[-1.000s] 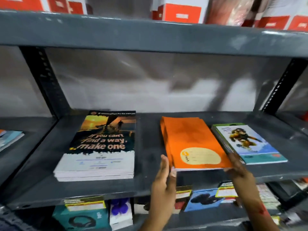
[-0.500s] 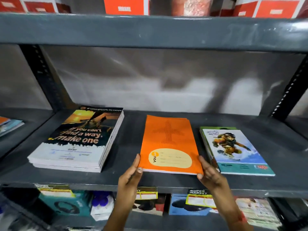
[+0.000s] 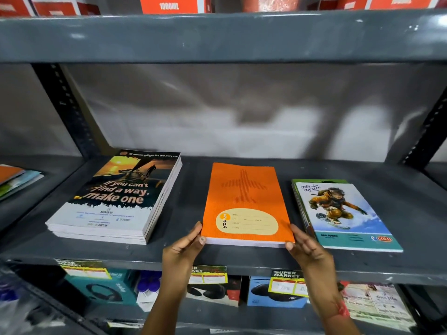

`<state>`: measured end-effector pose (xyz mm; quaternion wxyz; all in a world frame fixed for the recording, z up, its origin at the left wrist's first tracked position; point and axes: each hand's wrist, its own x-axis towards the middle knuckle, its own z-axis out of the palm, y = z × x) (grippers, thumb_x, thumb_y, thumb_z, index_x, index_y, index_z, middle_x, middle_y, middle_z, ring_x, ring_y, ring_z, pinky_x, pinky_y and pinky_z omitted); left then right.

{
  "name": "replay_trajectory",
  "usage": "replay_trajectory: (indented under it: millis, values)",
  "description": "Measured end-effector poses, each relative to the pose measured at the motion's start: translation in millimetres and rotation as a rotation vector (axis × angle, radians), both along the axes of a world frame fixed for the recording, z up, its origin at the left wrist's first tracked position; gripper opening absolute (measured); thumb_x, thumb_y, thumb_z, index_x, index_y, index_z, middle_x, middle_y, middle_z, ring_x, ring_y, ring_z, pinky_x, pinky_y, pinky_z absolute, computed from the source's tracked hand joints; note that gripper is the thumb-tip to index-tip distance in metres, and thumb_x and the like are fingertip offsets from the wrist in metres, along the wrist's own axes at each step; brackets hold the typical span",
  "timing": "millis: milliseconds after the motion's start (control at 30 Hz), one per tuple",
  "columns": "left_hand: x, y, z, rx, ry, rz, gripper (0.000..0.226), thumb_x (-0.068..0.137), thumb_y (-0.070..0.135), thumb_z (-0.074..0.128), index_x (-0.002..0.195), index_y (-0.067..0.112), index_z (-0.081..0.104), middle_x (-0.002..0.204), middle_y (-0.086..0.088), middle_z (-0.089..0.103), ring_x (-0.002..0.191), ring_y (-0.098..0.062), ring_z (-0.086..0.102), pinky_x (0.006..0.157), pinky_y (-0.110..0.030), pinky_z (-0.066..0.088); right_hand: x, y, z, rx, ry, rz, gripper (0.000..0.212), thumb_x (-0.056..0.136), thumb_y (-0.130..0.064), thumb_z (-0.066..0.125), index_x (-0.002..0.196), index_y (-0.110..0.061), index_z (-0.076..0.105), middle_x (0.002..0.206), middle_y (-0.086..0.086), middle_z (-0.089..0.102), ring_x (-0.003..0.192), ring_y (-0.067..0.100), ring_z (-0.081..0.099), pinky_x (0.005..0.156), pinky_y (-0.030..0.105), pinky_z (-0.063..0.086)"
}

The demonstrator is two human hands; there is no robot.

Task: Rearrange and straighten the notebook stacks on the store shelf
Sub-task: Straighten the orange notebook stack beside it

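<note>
An orange notebook stack [image 3: 244, 197] with an airplane print lies in the middle of the grey shelf [image 3: 193, 257], squared to the front edge. My left hand [image 3: 183, 250] presses its fingertips against the stack's near left corner. Against the near right corner rests my right hand [image 3: 307, 252], fingers flat along the side. A thicker stack with a sunset cover [image 3: 118, 197] lies to the left, angled. At the right sits a fanned stack with a snowboarding monkey cover [image 3: 341, 211].
The upper shelf [image 3: 217, 37] carries red boxes [image 3: 169, 4]. Below, boxed headphones [image 3: 101, 291] and other goods sit behind price tags [image 3: 285, 284]. A neighbouring shelf bay at the left holds more notebooks [image 3: 14, 180]. Black uprights [image 3: 65, 105] frame the bay.
The orange stack has turned from a skewed angle to straight and slid slightly left. Both hands have shifted to its two near corners. The camera view has moved to centre on the stack.
</note>
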<state>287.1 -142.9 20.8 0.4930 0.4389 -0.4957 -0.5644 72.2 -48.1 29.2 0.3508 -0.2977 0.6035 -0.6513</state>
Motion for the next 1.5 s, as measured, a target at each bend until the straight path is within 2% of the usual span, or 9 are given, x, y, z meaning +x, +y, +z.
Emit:
replay_trajectory:
  millis: [167,333,633,833,1000,1133,1233,1367,1500]
  values:
    - [-2,-4,0,-0.015,0.015,0.01,0.032,0.079,0.002,0.063,0.098,0.027,0.067,0.078,0.025,0.072,0.09,0.013,0.063,0.072,0.0,0.048,0,-6,-6,-0.012,0.008,-0.054,0.05,0.079,0.007,0.059,0.124,-0.014,0.053,0.084,-0.026,0.071,0.077,-0.017,0.064,0.071,0.0,0.048]
    - [-4,-6,0,-0.027,0.044,0.023,0.029,0.08,0.003,0.062,0.094,0.028,0.068,0.076,0.028,0.072,0.086,0.012,0.065,0.073,0.0,0.048,2,-9,-11,-0.041,0.004,-0.101,0.043,0.079,0.006,0.06,0.12,-0.005,0.059,0.114,-0.002,0.062,0.075,-0.02,0.062,0.069,-0.003,0.046]
    - [-12,-6,-3,-0.038,0.06,0.113,0.029,0.08,0.005,0.062,0.102,0.024,0.066,0.074,0.029,0.072,0.083,0.01,0.066,0.071,-0.001,0.049,7,-16,-11,-0.056,0.029,-0.164,0.039,0.079,0.004,0.061,0.111,-0.018,0.061,0.102,-0.012,0.064,0.076,-0.017,0.063,0.071,-0.002,0.046]
    - [-16,-6,-1,-0.024,0.064,0.156,0.029,0.08,0.006,0.063,0.087,0.033,0.069,0.071,0.029,0.071,0.078,0.011,0.066,0.071,-0.001,0.049,8,-17,-13,-0.056,0.02,-0.185,0.036,0.079,0.003,0.061,0.09,-0.03,0.069,0.083,-0.025,0.071,0.084,-0.011,0.062,0.082,0.004,0.048]
    - [-18,-5,1,-0.035,0.081,0.18,0.029,0.08,0.004,0.063,0.088,0.031,0.069,0.088,0.015,0.069,0.078,0.013,0.066,0.073,0.0,0.049,6,-19,-15,-0.07,0.027,-0.187,0.038,0.079,0.002,0.062,0.085,-0.035,0.07,0.075,-0.029,0.071,0.084,-0.007,0.063,0.08,0.006,0.05]
    - [-17,-6,0,-0.028,0.079,0.168,0.03,0.08,0.003,0.062,0.086,0.031,0.069,0.071,0.027,0.072,0.078,0.013,0.066,0.069,0.0,0.048,7,-18,-17,-0.082,0.055,-0.199,0.032,0.077,0.0,0.064,0.093,-0.027,0.07,0.084,-0.025,0.069,0.088,-0.001,0.064,0.08,0.006,0.05]
    - [-16,-6,0,-0.032,0.069,0.162,0.03,0.08,0.002,0.062,0.085,0.03,0.07,0.07,0.031,0.071,0.08,0.013,0.066,0.071,0.0,0.049,6,-17,-18,-0.088,0.081,-0.198,0.035,0.077,0.002,0.064,0.108,-0.014,0.065,0.075,-0.03,0.071,0.08,-0.012,0.065,0.074,0.001,0.048]
    - [-16,-6,-1,-0.037,0.058,0.158,0.03,0.08,0.002,0.062,0.087,0.03,0.07,0.072,0.031,0.071,0.082,0.012,0.066,0.075,-0.002,0.049,6,-14,-19,-0.082,0.109,-0.208,0.036,0.078,0.001,0.063,0.109,-0.016,0.063,0.074,-0.036,0.069,0.08,-0.017,0.063,0.075,-0.001,0.047]
    - [-15,-4,-1,-0.038,0.073,0.148,0.03,0.08,0.002,0.062,0.103,0.021,0.065,0.072,0.03,0.071,0.082,0.012,0.066,0.072,-0.001,0.049,8,-14,-17,-0.1,0.112,-0.212,0.034,0.078,0.001,0.063,0.106,-0.019,0.064,0.084,-0.029,0.07,0.081,-0.02,0.061,0.072,-0.002,0.045]
